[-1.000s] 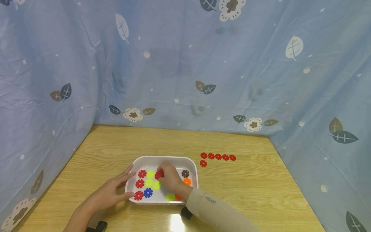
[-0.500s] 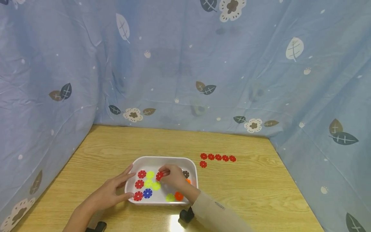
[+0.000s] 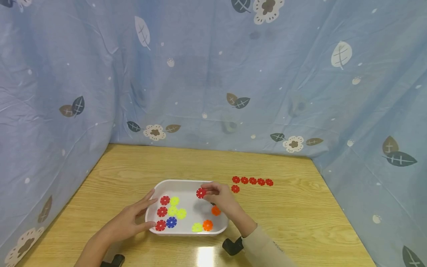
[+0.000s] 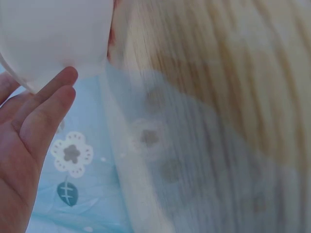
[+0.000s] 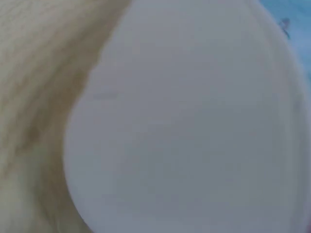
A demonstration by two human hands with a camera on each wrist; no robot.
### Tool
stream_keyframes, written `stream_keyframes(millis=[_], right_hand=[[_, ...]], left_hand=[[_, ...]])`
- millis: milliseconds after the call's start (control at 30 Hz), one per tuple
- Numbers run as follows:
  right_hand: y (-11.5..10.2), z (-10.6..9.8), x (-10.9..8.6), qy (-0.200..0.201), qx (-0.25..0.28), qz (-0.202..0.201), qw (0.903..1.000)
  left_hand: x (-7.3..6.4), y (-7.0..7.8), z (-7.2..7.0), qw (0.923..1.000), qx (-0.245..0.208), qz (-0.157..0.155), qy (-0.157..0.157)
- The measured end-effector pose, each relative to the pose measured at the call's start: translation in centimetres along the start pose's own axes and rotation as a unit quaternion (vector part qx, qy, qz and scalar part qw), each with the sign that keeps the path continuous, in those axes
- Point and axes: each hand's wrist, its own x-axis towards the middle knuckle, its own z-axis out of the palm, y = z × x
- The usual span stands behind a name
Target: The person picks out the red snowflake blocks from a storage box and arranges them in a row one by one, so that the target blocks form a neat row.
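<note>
1. Shifted since the earlier head view: the right hand (image 3: 225,200) with its red disc (image 3: 200,193). We see both travel from beside the yellow discs (image 3: 172,211) to a place farther right, near the far wall of the tray (image 3: 186,181); the left hand (image 3: 128,220) and the red row (image 3: 252,181) keep their places.
2. We judge the disc to be picked out and in transit: it appears raised over the tray, apart from its neighbours and not yet beside the row or the single red disc (image 3: 235,188) below it.
3. Right hand: we note thumb and fingers together, pinching the disc at its right edge. Its wrist view gives us only a blurred white surface, no fingers.
4. Left hand: we find thumb and fingers spread apart, holding nothing between them, resting at the tray's left end.
5. Tray: smooth, white, probably plastic, a rounded rectangle. Inside we count three red discs (image 3: 162,211) along the left and, beyond the yellow ones, a blue disc (image 3: 171,222), a lime disc (image 3: 197,227) and two orange discs (image 3: 208,225).
6. Surfaces: we observe thin, flat discs with notched rims, a straight-grained wooden table (image 3: 283,215) and soft, creased blue cloth (image 3: 200,74).
</note>
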Motion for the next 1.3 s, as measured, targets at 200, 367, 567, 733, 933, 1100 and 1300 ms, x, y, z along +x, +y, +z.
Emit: stream_keyframes(millis=[200, 367, 567, 733, 933, 1100, 1300], right_hand=[[-0.2, -2.4, -0.3, 0.046, 0.025, -0.017, 0.9985], [0.2, -4.5, -0.6, 0.085, 0.054, -0.021, 0.9947], [1.6, -7.2, -1.0, 0.141, 0.058, 0.011, 0.9882], [3.4, -8.9, -1.3, 0.168, 0.067, 0.037, 0.9828], [5.6, -10.3, -1.3, 0.183, 0.062, 0.062, 0.9792], [6.9, -10.9, -1.1, 0.192, 0.059, 0.093, 0.9752], [8.2, -11.1, -0.5, 0.2, 0.085, 0.103, 0.9707]], left_hand=[[0.0, 0.1, 0.0, 0.9999, 0.003, 0.009, 0.008], [0.0, 0.2, -0.1, 1.0, -0.001, 0.003, 0.001], [0.1, 0.2, -0.2, 0.9999, -0.004, -0.006, -0.014], [0.1, 0.2, -0.2, 0.9998, -0.011, -0.006, -0.015], [0.1, 0.0, -0.2, 0.9999, -0.011, -0.001, -0.011], [0.1, -0.1, -0.1, 0.9998, -0.009, -0.006, -0.014], [0.1, -0.1, -0.1, 0.9996, -0.014, -0.012, -0.021]])
